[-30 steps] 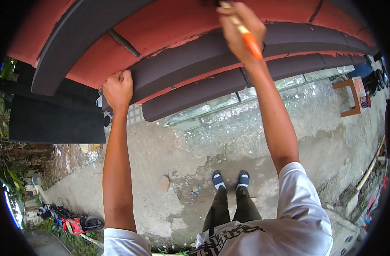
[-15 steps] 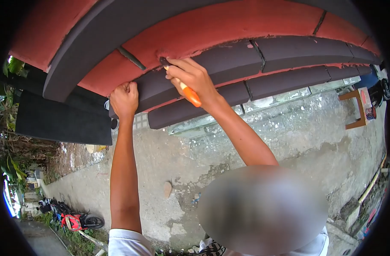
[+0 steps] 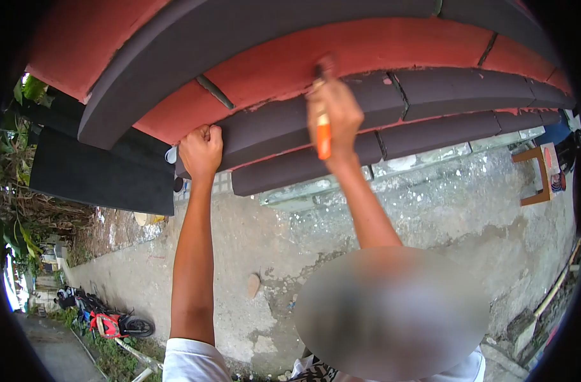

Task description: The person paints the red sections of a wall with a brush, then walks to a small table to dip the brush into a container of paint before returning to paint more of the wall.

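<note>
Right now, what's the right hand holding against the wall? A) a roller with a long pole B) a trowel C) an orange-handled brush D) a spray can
C: the right hand grips an orange-handled brush, its tip up at the red band above the dark bricks, while the left hand is closed on the dark ledge.

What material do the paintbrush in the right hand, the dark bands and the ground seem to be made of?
Orange-handled paintbrush: probably plastic or painted wood, smooth and glossy; its bristles are too blurred to judge.
Dark grey bands on the red wall: likely plaster or cement moulding, matte, with ragged red paint edges.
Grey ground: probably weathered concrete, rough, stained and cracked.
</note>
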{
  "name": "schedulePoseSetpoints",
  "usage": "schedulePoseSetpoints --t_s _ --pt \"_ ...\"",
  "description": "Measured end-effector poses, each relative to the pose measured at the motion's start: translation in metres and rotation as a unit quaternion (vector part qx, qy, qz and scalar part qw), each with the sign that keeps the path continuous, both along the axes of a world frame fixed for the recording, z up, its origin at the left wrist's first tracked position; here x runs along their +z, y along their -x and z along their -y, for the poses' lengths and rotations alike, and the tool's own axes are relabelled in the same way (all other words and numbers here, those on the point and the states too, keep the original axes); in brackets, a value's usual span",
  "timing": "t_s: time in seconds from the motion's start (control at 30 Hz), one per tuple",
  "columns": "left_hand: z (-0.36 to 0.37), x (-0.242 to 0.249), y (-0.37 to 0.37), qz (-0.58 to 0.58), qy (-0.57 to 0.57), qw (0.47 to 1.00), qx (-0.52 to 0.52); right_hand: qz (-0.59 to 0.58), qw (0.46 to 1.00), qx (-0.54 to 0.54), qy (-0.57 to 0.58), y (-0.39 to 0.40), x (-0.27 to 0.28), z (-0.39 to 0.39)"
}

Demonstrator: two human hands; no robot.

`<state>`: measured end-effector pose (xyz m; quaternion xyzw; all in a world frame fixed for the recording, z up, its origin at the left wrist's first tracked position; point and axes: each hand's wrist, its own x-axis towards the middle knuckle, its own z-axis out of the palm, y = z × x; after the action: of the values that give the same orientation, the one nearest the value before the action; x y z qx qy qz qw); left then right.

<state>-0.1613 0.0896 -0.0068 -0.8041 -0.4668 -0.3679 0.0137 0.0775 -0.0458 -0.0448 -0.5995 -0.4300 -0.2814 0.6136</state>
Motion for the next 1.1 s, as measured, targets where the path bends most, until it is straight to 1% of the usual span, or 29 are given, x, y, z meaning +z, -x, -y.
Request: schedulePoseSetpoints --t_s 0.03,0.1,0.13,0.23,0.3,0.33,0.37,0.43,0.53,0.57,0.6,0.63,0.67,0.7,0.77,0.83,0.9,0.93,0.97,1.03,1.07,1.1 --pt "-0.001 -0.002 0.001 0.002 -0.001 1.000 0.000 0.006 0.998 0.061 -0.015 0.020 0.004 -0.003" --pt "0.003 -0.006 0.004 -0.003 0.008 1.000 -0.004 0.051 0.972 0.226 0.033 0.044 0.013 -0.001" --pt "0.003 -0.005 0.004 -0.004 0.010 1.000 -0.007 0.061 0.960 0.270 0.047 0.050 0.013 -0.006" --pt "-0.001 0.001 0.005 -0.017 0.017 1.000 -0.002 0.092 0.976 0.193 0.047 0.007 0.016 0.015" --pt "0.004 -0.005 0.007 -0.019 0.026 0.999 0.002 0.073 0.990 0.125 -0.002 -0.053 0.015 0.027" --pt "0.003 -0.004 0.005 -0.010 0.023 1.000 0.002 0.075 0.997 0.017 -0.012 -0.075 0.019 0.041" --pt "0.003 -0.003 0.005 -0.005 0.017 1.000 0.003 0.072 0.993 -0.091 -0.025 -0.091 0.021 0.051" --pt "0.006 -0.001 0.003 0.008 -0.004 1.000 0.005 0.031 0.986 -0.131 -0.099 -0.100 0.029 0.053" --pt "0.006 -0.003 0.003 0.014 0.000 1.000 0.013 -0.038 0.993 -0.090 -0.065 -0.059 0.029 0.037" --pt "0.003 -0.003 0.003 0.015 -0.010 1.000 0.017 0.012 0.996 -0.091 -0.005 -0.035 0.027 0.020" --pt "0.002 -0.005 0.003 0.015 -0.017 1.000 0.019 0.036 0.995 -0.078 -0.042 -0.009 0.023 0.000" --pt "0.003 -0.006 0.004 0.015 -0.025 0.999 0.021 0.025 0.997 -0.057 -0.039 0.013 0.019 -0.015" --pt "0.003 -0.004 0.004 0.004 -0.036 0.999 0.021 0.035 0.999 -0.006 -0.035 0.034 0.019 -0.022" --pt "0.003 -0.006 0.007 0.014 -0.043 0.999 0.020 0.039 0.998 0.023 -0.052 0.054 0.016 -0.033" --pt "0.001 -0.008 0.005 0.033 -0.055 0.998 0.006 0.059 0.985 0.163 -0.011 0.072 0.016 -0.031" --pt "0.002 -0.006 0.005 0.022 -0.032 0.999 0.002 0.100 0.956 0.276 0.018 0.063 0.024 -0.020" --pt "0.002 -0.004 0.005 0.019 -0.019 1.000 -0.003 0.125 0.973 0.193 0.004 0.021 0.022 -0.008" --pt "0.004 -0.003 0.005 0.022 -0.015 1.000 -0.006 0.035 0.981 0.190 0.015 0.000 0.025 0.005" --pt "0.003 -0.003 0.005 0.027 -0.013 1.000 -0.008 0.045 0.987 0.153 0.026 -0.022 0.023 0.018" --pt "0.005 -0.005 0.007 0.023 -0.017 1.000 0.000 0.074 0.997 0.026 0.024 -0.049 0.017 0.039" --pt "0.002 -0.004 0.005 0.021 -0.023 1.000 0.004 0.026 0.999 -0.027 0.034 -0.056 0.014 0.048" --pt "-0.001 -0.002 0.003 0.025 -0.029 0.999 0.001 0.002 0.998 -0.062 -0.021 -0.057 0.016 0.050"
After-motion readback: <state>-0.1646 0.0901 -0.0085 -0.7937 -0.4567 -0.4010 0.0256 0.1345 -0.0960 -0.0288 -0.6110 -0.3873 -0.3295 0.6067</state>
